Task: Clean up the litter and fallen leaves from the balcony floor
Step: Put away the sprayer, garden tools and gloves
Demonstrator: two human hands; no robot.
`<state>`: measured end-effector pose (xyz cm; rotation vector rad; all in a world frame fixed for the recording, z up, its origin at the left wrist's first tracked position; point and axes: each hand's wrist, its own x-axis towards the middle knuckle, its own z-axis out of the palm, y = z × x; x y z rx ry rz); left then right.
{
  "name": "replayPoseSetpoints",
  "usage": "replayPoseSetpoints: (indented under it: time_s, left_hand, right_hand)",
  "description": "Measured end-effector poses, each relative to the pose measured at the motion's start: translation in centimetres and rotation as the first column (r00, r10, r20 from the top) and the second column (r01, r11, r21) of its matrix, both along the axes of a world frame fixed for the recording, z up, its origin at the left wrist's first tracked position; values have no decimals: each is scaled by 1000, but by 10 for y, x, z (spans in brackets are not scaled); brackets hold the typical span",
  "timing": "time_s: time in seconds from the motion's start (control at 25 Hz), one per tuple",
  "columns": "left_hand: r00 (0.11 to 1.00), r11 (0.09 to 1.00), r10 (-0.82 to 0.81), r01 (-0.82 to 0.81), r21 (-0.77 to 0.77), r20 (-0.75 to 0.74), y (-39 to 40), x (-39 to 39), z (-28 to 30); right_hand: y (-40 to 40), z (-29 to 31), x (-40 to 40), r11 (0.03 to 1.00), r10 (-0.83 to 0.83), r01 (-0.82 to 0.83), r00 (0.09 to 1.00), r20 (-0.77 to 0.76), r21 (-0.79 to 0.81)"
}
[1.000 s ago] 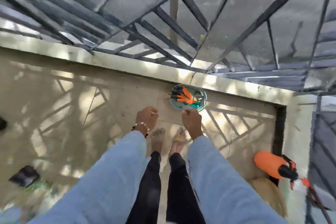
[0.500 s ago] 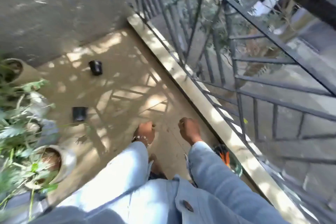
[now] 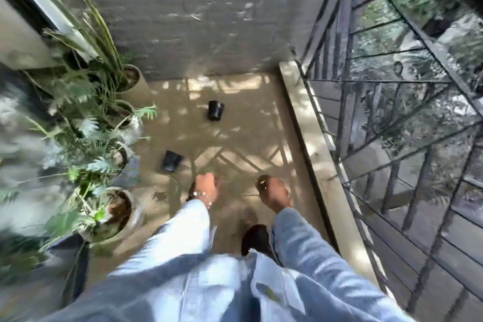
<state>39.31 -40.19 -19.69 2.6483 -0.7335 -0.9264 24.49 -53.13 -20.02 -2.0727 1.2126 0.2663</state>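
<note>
With both hands curled, the left hand [image 3: 206, 188] on something I cannot make out and the right hand [image 3: 274, 195] pinching a small scrap [image 3: 262, 182], the two black cups [image 3: 216, 110] ahead could roll if nudged.

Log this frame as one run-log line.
left hand: curled, contents unclear | right hand: curled, contents unclear | two black objects on floor ahead | potted plants left | railing right
</note>
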Motion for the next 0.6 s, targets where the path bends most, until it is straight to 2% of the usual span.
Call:
replayPoseSetpoints:
  time_s: [0.2, 0.36, 0.48, 0.6]
  left_hand:
    - [994, 993, 109, -109, -46, 0, -55, 94, -10]
    - [982, 979, 187, -184, -84, 21, -112, 173, 10]
    - [967, 962, 251, -245, -122, 36, -151, 233, 21]
    - [970, 968, 239, -233, -90, 51, -185, 289, 18]
  right_hand:
    - [-67, -10, 110, 993, 116, -116, 993, 9, 4]
    - [-138, 2, 208, 969, 246, -246, 969, 6, -1]
    - [-186, 10, 276, 978, 207, -206, 978, 31, -17]
    - [-220, 17, 337, 964, 265, -265, 964, 13, -16]
